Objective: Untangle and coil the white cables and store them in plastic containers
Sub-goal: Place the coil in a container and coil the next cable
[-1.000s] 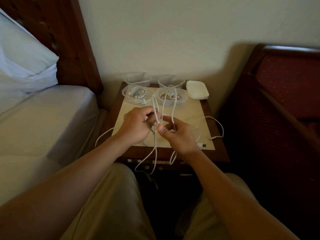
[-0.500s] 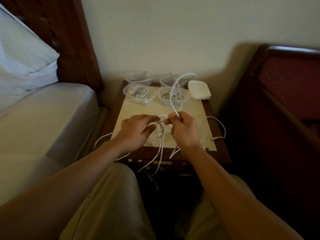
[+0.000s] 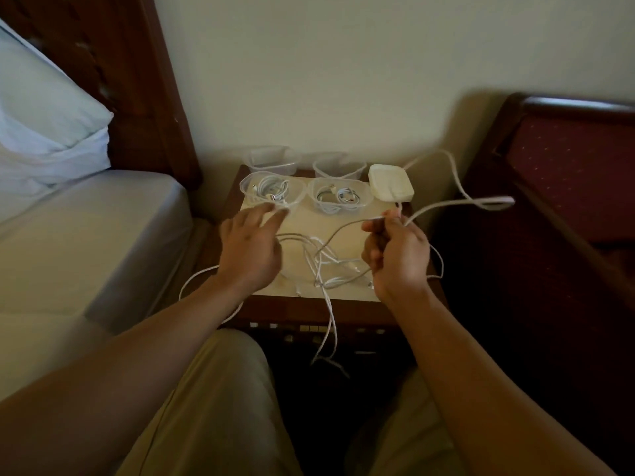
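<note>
We're sitting at a wooden nightstand (image 3: 237,201) wedged between a bed (image 3: 86,235) on our left and a dark red upholstered chair (image 3: 567,173) on our right. Pillow (image 3: 44,108) sits at the head of the bed.

Tangle of white cables (image 3: 326,262) lies on the pale tabletop near the front edge, between our hands. No single axis, loops run every way. A couple of strands hang off the front edge straight down toward the floor; one loop droops off the left edge.

Right hand (image 3: 398,259) raised above the table, fingers curled round one cable (image 3: 446,204). That strand leaves the fist heading right and slightly up, long axis roughly horizontal, blurred out over the chair, then loops back toward the wall.

Left hand (image 3: 251,245) hovers over the left of the tangle, fingers spread and relaxed, holding nothing. Can't tell if it touches a strand.

Back of table: four clear plastic containers in two rows. Front left container (image 3: 273,192) and front right container (image 3: 340,199) each hold coiled white cable. The back pair (image 3: 302,161): contents unclear. A white lid (image 3: 391,183) lies just right of them.
</note>
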`<state>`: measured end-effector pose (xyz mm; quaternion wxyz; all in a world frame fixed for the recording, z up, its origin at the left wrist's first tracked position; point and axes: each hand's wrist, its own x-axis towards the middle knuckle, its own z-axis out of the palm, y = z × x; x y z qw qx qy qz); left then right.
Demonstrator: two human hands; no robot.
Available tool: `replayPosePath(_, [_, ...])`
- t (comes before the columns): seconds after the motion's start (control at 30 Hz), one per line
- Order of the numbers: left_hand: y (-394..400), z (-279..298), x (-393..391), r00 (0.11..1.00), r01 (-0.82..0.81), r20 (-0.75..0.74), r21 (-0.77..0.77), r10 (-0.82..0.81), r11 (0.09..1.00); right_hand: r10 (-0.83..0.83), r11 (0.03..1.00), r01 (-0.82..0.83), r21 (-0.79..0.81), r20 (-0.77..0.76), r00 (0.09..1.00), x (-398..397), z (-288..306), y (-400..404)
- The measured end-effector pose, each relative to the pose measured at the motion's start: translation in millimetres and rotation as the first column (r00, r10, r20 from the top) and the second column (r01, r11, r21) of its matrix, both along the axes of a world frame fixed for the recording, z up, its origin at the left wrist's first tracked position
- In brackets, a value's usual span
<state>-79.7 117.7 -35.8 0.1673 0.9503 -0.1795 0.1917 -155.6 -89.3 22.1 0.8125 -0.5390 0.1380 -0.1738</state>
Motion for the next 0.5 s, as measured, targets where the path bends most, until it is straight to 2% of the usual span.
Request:
replayPosePath(0.07, [-16,2,-16,0.955,0.288,0.097,-0.090,-0.280,0.953,0.095,0.995,-0.095,-0.008,0.010,0.995,-2,3,4])
replayPosePath(0.13, [-32,3,-30,0.923,0.381,0.019,-0.158,-0.383,0.911,0.148,0.989,-0.148,-0.011,0.054,0.988,-2,7,6])
replayPosePath(0.27, [-37,3,-31,0.966,0.205,-0.065,-0.400,-0.251,0.893,0.115,0.992,-0.109,-0.067,0.103,0.988,-2,2,2])
replayPosePath(0.33, [-35,14,-26,0.968,0.056,-0.158,-0.627,-0.197,0.777,0.142,0.951,-0.137,-0.277,-0.004,0.990,-5,-7,-1])
replayPosePath(0.37, [-34,21,-23,0.960,-0.018,-0.210,-0.705,-0.185,0.709,0.175,0.884,-0.198,-0.423,-0.094,0.980,-6,-14,0])
replayPosePath(0.43, [-34,34,-18,0.942,-0.084,-0.272,-0.760,-0.197,0.645,0.214,0.669,-0.352,-0.654,-0.284,0.935,-7,-33,8])
replayPosePath(0.5, [-36,44,-15,0.927,-0.101,-0.295,-0.790,-0.231,0.605,0.220,0.509,-0.460,-0.728,-0.406,0.887,-7,-51,18])
